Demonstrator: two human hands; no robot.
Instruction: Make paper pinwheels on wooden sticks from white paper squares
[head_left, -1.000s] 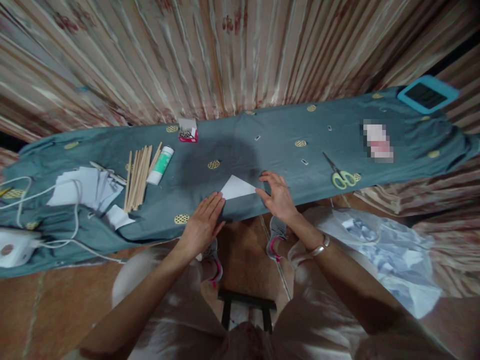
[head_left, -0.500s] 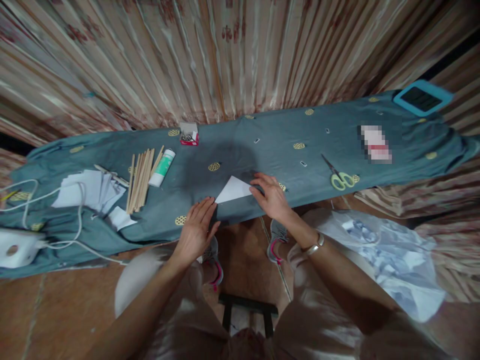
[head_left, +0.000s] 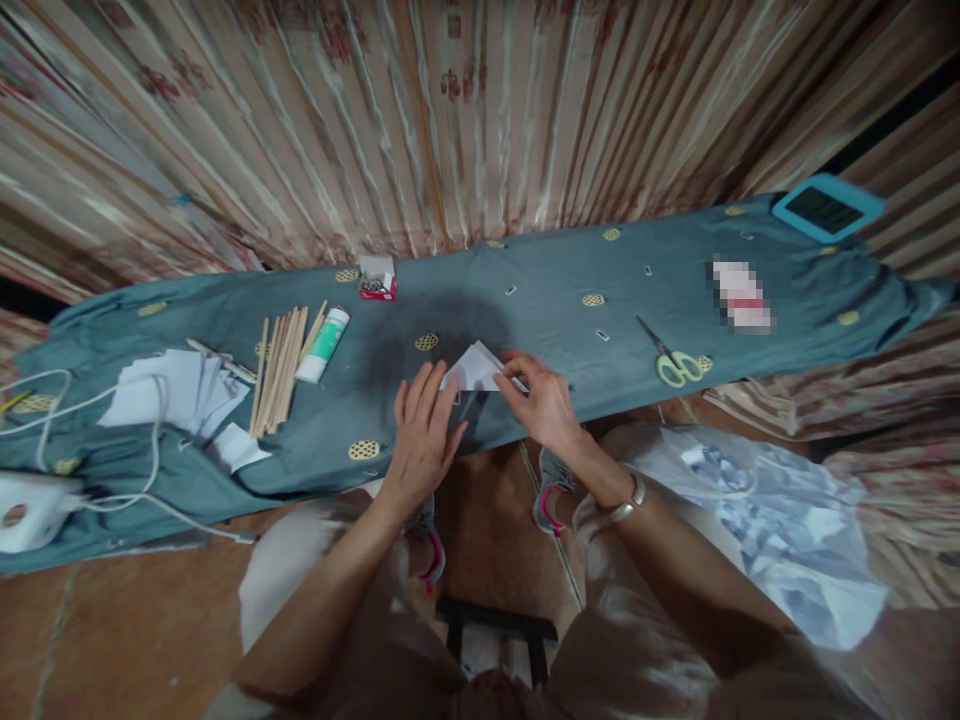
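Note:
A small white sheet of folded paper (head_left: 474, 370) lies near the front edge of the cloth-covered table, in a roughly triangular shape with its peak pointing away from me. At its left corner rests my left hand (head_left: 424, 432), fingers stretched out flat over the cloth and paper tip. My right hand (head_left: 541, 402) pinches the paper's right corner between thumb and fingers. A metal bracelet (head_left: 628, 498) sits on my right wrist.
Left of my hands lie wooden sticks (head_left: 279, 372), a green-and-white tube (head_left: 324, 345), paper sheets (head_left: 169, 388) and a small red box (head_left: 377, 279). Scissors (head_left: 670, 360) and a blue-framed device (head_left: 827, 208) are to the right. A plastic bag (head_left: 795, 530) hangs below.
The paper has turned, and layered folds now show on it. My left hand has shifted right and slightly away from me, while my right hand stays at the right corner.

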